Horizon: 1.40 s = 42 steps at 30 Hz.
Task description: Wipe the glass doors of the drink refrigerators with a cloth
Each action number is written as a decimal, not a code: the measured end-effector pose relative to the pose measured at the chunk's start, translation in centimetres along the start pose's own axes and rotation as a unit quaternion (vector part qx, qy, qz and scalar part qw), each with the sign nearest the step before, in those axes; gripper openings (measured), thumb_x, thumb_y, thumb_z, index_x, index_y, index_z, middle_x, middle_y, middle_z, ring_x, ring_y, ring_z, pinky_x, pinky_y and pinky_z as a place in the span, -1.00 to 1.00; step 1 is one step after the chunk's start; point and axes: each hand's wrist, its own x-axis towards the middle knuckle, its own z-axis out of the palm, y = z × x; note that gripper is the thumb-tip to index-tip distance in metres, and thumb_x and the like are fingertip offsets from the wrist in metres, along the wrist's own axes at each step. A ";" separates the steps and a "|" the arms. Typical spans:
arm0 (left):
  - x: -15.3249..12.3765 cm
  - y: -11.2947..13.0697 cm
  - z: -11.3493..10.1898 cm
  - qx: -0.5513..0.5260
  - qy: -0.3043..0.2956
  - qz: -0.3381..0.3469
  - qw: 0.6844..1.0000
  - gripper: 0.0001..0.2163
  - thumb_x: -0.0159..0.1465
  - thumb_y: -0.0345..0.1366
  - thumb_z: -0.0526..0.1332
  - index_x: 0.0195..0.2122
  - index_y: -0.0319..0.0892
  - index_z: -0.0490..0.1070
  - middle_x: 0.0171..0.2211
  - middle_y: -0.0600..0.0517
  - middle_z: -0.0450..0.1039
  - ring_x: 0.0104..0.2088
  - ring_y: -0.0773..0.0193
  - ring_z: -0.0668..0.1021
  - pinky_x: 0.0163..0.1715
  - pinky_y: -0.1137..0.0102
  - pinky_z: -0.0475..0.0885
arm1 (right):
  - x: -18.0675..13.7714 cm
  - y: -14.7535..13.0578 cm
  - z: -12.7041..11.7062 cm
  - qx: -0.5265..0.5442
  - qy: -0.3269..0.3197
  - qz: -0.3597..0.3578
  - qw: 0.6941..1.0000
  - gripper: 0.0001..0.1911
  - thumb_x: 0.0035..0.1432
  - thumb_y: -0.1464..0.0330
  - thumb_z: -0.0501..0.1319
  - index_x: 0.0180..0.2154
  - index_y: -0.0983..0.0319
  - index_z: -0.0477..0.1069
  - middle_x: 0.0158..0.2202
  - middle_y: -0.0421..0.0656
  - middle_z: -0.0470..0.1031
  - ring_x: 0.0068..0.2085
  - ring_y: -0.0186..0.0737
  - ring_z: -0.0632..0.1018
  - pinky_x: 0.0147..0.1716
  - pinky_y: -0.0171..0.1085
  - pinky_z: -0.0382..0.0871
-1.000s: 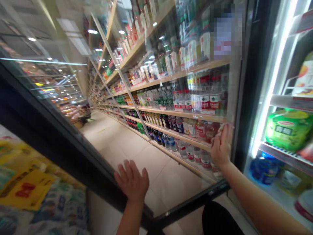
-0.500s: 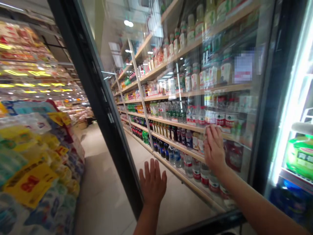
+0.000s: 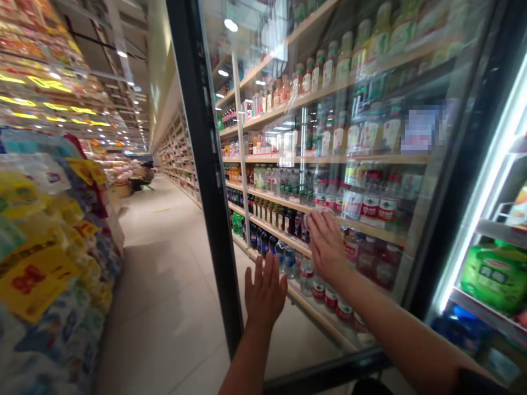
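Observation:
A tall glass door [image 3: 442, 219] in a black frame stands swung open in front of me. My left hand [image 3: 265, 291] lies flat on its lower part, fingers stretched and holding nothing. Higher and to the right, my right hand [image 3: 327, 241] presses a small pale cloth [image 3: 307, 218] to the glass. Only a whitish edge of the cloth shows past the fingertips; the rest is hidden under them. Behind the glass, or mirrored in it, are shelves of bottled drinks [image 3: 376, 206].
At right, the lit cooler interior holds a large green bottle [image 3: 494, 274] on a shelf. Packs in plastic with a yellow price sign [image 3: 37, 277] are stacked at left. A pale tiled aisle [image 3: 164, 258] runs back between the stack and the door's black frame [image 3: 209, 164].
My right hand has slid left across the glass with the cloth, closer to my left hand. The left hand stays flat on the glass. The view has turned somewhat, showing more aisle.

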 end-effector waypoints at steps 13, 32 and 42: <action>0.1 0.7 -0.6 -0.017 0.012 -0.009 1.000 -0.35 0.51 -0.30 0.13 0.53 -0.36 -0.10 0.31 -0.23 0.35 0.51 0.11 0.01 0.53 0.09 -0.16 | 1.3 -2.6 0.2 0.016 -0.028 -0.065 0.997 -0.32 0.38 0.53 0.02 0.48 0.23 0.11 0.34 -0.02 0.44 0.50 -0.06 0.20 0.48 0.07 0.10; -0.3 0.8 -0.5 -0.017 0.015 -0.014 1.000 -0.35 0.51 -0.27 0.15 0.51 -0.41 -0.07 0.33 -0.30 0.31 0.48 0.07 0.08 0.53 0.15 -0.13 | 0.2 -1.5 -0.4 0.010 -0.023 -0.042 0.999 -0.22 0.37 0.56 0.08 0.52 0.17 -0.04 0.38 -0.03 0.39 0.53 -0.03 0.13 0.49 0.11 0.09; -0.3 0.8 -0.4 -0.015 0.008 -0.016 1.000 -0.34 0.52 -0.26 0.12 0.52 -0.41 -0.13 0.31 -0.31 0.33 0.44 0.06 0.23 0.52 0.15 -0.10 | -1.1 -1.9 -0.3 0.018 -0.056 -0.080 0.995 -0.29 0.39 0.53 0.05 0.50 0.13 0.06 0.33 -0.09 0.47 0.46 -0.10 0.28 0.50 0.03 0.08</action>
